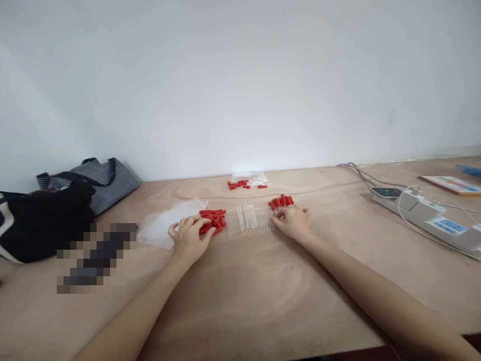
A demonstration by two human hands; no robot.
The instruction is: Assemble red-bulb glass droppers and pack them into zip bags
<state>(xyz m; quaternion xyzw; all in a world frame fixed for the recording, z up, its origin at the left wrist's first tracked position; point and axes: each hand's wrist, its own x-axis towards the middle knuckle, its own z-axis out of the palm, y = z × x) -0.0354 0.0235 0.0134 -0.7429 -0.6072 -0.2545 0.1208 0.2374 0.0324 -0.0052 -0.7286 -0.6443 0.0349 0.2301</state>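
Observation:
My left hand [192, 236] reaches into a heap of red rubber dropper bulbs [215, 220], its fingers apart and its thumb at the heap's near edge. Beside the heap lies a row of clear thin dropper tubes [244, 219], roughly side by side. At the row's right end my right hand [293, 222] has its fingers curled, with thumb and forefinger closed at a tube; the fingertips are partly hidden. Just beyond this hand lie several droppers with red bulbs [281, 202] on their ends.
Clear plastic bags [161, 223] lie left of the heap. Loose red bulbs [236, 185] and another clear bag [250, 176] are near the wall. Bags [45, 220] stand at left, beside a blurred-out object [99, 258]. A power strip [432, 218] with cables sits at right, near a booklet [451, 184].

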